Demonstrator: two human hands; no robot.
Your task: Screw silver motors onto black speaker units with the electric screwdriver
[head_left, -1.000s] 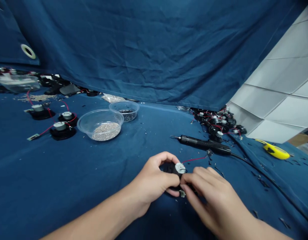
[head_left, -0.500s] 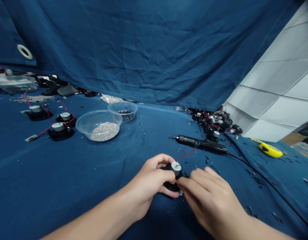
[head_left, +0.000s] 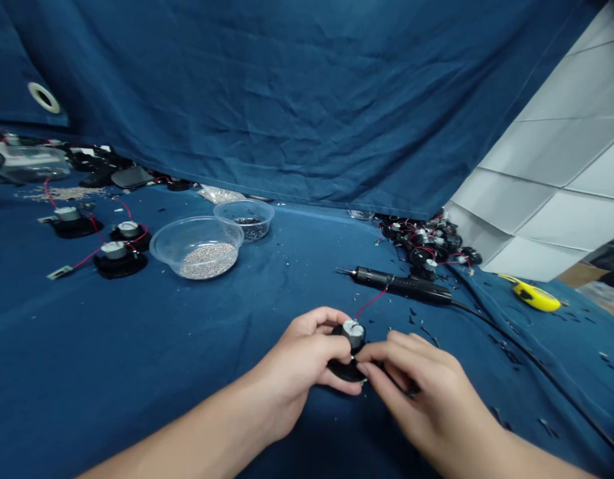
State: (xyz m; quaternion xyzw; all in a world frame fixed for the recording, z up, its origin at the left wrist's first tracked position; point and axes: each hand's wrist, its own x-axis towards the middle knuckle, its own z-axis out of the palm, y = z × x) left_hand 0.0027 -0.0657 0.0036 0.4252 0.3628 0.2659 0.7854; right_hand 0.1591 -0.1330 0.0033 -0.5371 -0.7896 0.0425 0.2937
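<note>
Swinging leftward since a second ago, the red wire (head_left: pixel 370 304) of a round unit (head_left: pixel 354 334) is now ending over the screwdriver (head_left: pixel 416 287), just beyond the right hand (head_left: pixel 426 379). Well left of the left hand (head_left: pixel 311 352), three similar units (head_left: pixel 121 264) are lying on blue cloth (head_left: pixel 187 332); nearer to it, two see-through tubs (head_left: pixel 167 245) are standing, the cloth stretching between them and that hand. Far beyond both hands, a blue curtain (head_left: pixel 287 100) is bounding the space. Left fingers and thumb are clamping the black unit between the hands, its pale cylinder facing up. Thumb and forefinger together, the right hand is pressing near the unit's edge; fingers are hiding any part between them. Farther right, dark scraps (head_left: pixel 506 349) are littering the cloth and a yellow tool (head_left: pixel 539 298) is resting before white panels (head_left: pixel 551 226).
</note>
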